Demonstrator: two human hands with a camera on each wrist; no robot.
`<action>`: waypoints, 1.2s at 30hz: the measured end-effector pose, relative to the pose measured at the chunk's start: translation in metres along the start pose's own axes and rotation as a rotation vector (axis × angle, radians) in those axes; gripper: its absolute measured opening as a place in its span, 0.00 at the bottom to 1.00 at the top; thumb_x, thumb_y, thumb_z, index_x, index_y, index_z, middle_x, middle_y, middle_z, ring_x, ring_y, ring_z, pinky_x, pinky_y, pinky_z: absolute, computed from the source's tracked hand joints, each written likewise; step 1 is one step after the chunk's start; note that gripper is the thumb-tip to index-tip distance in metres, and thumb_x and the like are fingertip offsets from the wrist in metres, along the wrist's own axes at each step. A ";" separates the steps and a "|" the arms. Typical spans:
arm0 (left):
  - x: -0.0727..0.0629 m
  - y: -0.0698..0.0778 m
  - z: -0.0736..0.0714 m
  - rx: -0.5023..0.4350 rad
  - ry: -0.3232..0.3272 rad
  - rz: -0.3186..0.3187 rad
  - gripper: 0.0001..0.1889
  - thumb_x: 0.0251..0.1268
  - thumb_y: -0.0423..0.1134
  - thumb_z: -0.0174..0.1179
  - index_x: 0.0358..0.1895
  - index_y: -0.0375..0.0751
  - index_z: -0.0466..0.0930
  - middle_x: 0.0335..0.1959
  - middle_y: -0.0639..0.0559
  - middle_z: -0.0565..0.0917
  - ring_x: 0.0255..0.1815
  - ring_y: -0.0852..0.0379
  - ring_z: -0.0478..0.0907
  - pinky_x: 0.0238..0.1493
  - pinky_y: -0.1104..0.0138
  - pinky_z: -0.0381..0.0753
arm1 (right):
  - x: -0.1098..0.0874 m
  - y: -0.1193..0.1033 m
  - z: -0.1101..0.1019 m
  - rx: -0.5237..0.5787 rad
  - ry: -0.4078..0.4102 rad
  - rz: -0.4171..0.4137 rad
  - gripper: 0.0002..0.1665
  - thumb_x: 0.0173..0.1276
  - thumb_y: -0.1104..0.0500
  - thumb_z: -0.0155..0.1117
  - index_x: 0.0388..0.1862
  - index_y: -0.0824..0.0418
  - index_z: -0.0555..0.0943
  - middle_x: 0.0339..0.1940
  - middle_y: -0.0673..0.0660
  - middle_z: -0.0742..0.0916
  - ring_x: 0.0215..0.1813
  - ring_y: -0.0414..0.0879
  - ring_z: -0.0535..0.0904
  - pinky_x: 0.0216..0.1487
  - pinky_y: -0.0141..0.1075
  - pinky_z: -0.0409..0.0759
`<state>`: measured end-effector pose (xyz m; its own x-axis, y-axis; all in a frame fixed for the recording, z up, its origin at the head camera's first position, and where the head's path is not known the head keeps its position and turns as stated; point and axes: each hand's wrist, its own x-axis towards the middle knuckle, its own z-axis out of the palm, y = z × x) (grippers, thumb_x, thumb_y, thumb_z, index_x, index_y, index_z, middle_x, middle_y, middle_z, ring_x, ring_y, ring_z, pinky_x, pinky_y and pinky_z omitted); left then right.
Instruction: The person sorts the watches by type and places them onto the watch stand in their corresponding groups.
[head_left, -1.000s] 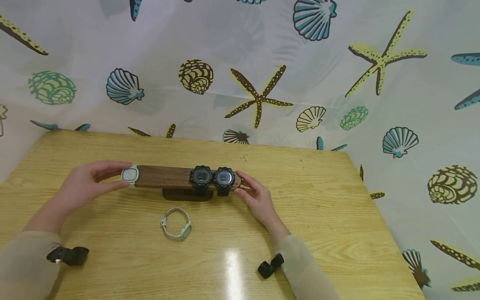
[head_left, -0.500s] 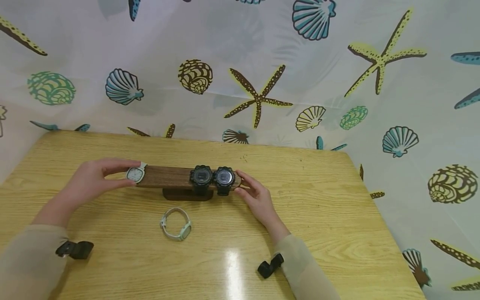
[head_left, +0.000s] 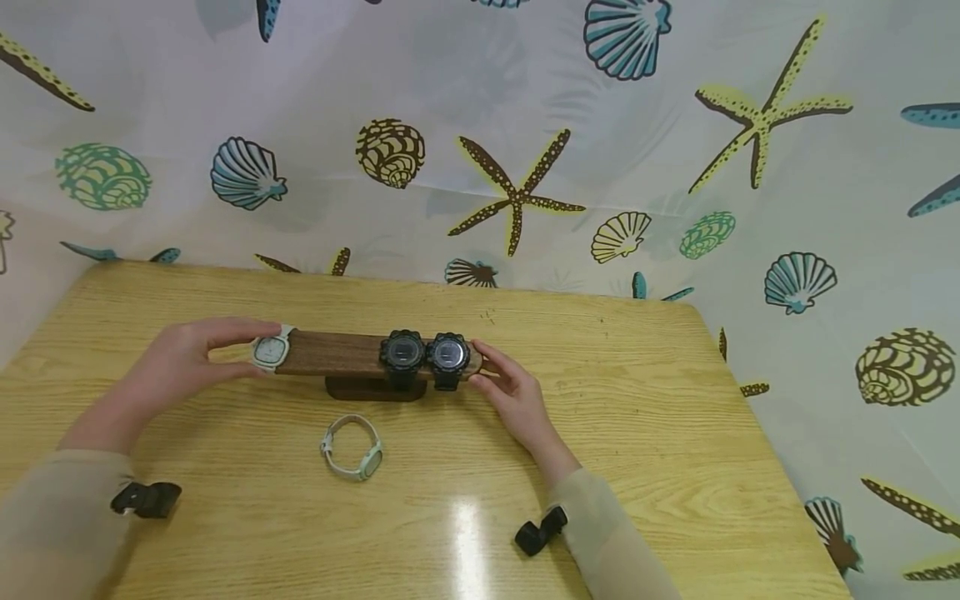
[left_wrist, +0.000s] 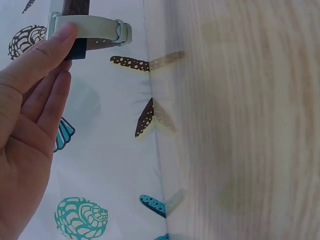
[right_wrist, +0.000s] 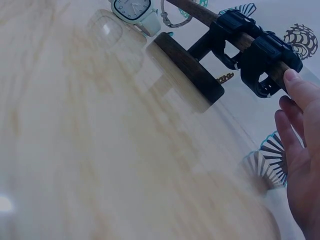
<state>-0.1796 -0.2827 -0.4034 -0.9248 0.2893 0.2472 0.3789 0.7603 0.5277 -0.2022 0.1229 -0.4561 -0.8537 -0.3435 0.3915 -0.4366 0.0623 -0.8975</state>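
A dark wooden watch stand (head_left: 333,353) has its bar raised on a post over a flat base (right_wrist: 187,67). At the bar's left end, my left hand (head_left: 176,362) pinches a pale wristwatch (head_left: 270,351) between thumb and fingers. The left wrist view has its strap (left_wrist: 92,27) looped around the bar. My right hand (head_left: 517,400) grips the bar's right end with thumb and fingertips. Two black digital watches (head_left: 403,352) sit side by side on the bar near that hand. A second pale watch (head_left: 372,462), its strap closed in a loop, lies in front of the stand.
The wooden table (head_left: 660,450) runs up to a white curtain (head_left: 315,75) printed with shells and starfish at the back and right. A black wrist camera (head_left: 153,500) is strapped over the left sleeve, another (head_left: 542,532) over the right.
My left hand has moved right, sliding the pale watch farther along the bar from its left end. The watch face has tilted slightly. My right hand keeps its place on the stand.
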 end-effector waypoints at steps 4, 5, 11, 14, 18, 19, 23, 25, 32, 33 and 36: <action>-0.001 0.000 0.004 -0.015 0.037 0.001 0.29 0.46 0.34 0.75 0.57 0.51 0.81 0.54 0.48 0.81 0.54 0.45 0.76 0.51 0.48 0.76 | 0.000 -0.001 0.000 0.008 0.004 0.006 0.27 0.66 0.71 0.60 0.65 0.71 0.70 0.65 0.65 0.74 0.59 0.57 0.75 0.57 0.40 0.77; -0.001 0.001 0.005 -0.008 0.047 0.009 0.29 0.46 0.34 0.75 0.57 0.51 0.81 0.54 0.48 0.81 0.54 0.46 0.76 0.51 0.49 0.76 | 0.000 -0.001 0.000 0.007 0.006 0.005 0.27 0.66 0.71 0.60 0.65 0.71 0.70 0.65 0.65 0.74 0.59 0.57 0.76 0.57 0.40 0.77; 0.001 0.003 0.009 0.067 0.113 0.101 0.29 0.43 0.37 0.76 0.55 0.50 0.82 0.52 0.50 0.83 0.51 0.49 0.77 0.50 0.56 0.76 | 0.000 -0.001 -0.002 -0.004 0.015 -0.011 0.27 0.66 0.72 0.61 0.64 0.72 0.70 0.63 0.67 0.75 0.58 0.57 0.76 0.57 0.43 0.77; 0.002 0.005 0.010 0.077 0.121 0.105 0.28 0.43 0.38 0.76 0.54 0.50 0.82 0.52 0.50 0.83 0.53 0.49 0.77 0.51 0.60 0.76 | 0.001 -0.001 -0.003 -0.008 0.019 -0.014 0.27 0.65 0.72 0.61 0.64 0.72 0.70 0.63 0.67 0.75 0.58 0.56 0.77 0.57 0.42 0.77; 0.005 0.008 0.013 0.071 0.120 0.103 0.29 0.41 0.36 0.77 0.53 0.50 0.82 0.52 0.51 0.83 0.53 0.49 0.77 0.52 0.60 0.76 | 0.000 -0.001 -0.004 -0.002 0.019 -0.008 0.27 0.65 0.72 0.61 0.64 0.72 0.70 0.63 0.66 0.75 0.58 0.55 0.77 0.57 0.40 0.77; 0.006 0.009 0.013 0.075 0.117 0.118 0.29 0.41 0.36 0.77 0.53 0.49 0.82 0.51 0.50 0.83 0.52 0.49 0.77 0.51 0.57 0.76 | 0.000 -0.001 -0.004 -0.001 0.019 -0.006 0.27 0.66 0.72 0.61 0.64 0.72 0.70 0.63 0.66 0.75 0.58 0.54 0.77 0.57 0.40 0.77; 0.011 0.017 0.019 0.072 0.112 0.159 0.28 0.40 0.36 0.78 0.52 0.48 0.83 0.50 0.51 0.83 0.51 0.49 0.78 0.50 0.57 0.76 | -0.001 0.000 -0.003 0.003 0.016 0.001 0.28 0.66 0.72 0.61 0.65 0.71 0.70 0.63 0.66 0.75 0.58 0.54 0.76 0.57 0.42 0.77; 0.013 0.021 0.021 0.060 0.102 0.167 0.27 0.41 0.36 0.78 0.51 0.47 0.83 0.50 0.49 0.83 0.51 0.48 0.78 0.49 0.56 0.77 | -0.001 0.000 -0.002 0.008 0.013 0.004 0.27 0.66 0.71 0.60 0.65 0.71 0.70 0.64 0.65 0.75 0.59 0.55 0.76 0.58 0.43 0.77; 0.020 0.030 0.034 0.023 0.114 0.209 0.27 0.40 0.34 0.78 0.50 0.44 0.83 0.48 0.46 0.84 0.50 0.46 0.78 0.48 0.50 0.76 | -0.001 -0.001 -0.001 0.011 0.009 0.009 0.27 0.66 0.71 0.60 0.65 0.71 0.70 0.64 0.65 0.75 0.59 0.57 0.76 0.58 0.44 0.77; 0.020 0.032 0.036 0.017 0.112 0.204 0.27 0.40 0.34 0.78 0.51 0.44 0.83 0.48 0.46 0.84 0.51 0.46 0.78 0.49 0.50 0.76 | -0.001 -0.002 -0.001 0.011 0.009 0.008 0.27 0.66 0.72 0.60 0.65 0.71 0.70 0.64 0.65 0.75 0.58 0.57 0.76 0.58 0.45 0.77; 0.024 0.037 0.043 0.000 0.108 0.202 0.27 0.41 0.35 0.77 0.51 0.44 0.83 0.49 0.46 0.83 0.51 0.46 0.78 0.49 0.51 0.77 | -0.001 -0.002 0.000 0.008 0.005 0.002 0.27 0.66 0.71 0.60 0.65 0.71 0.70 0.64 0.66 0.75 0.58 0.59 0.76 0.58 0.44 0.77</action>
<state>-0.1892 -0.2231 -0.4131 -0.8208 0.3720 0.4336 0.5563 0.6931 0.4585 -0.2004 0.1232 -0.4552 -0.8560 -0.3387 0.3906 -0.4327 0.0558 -0.8998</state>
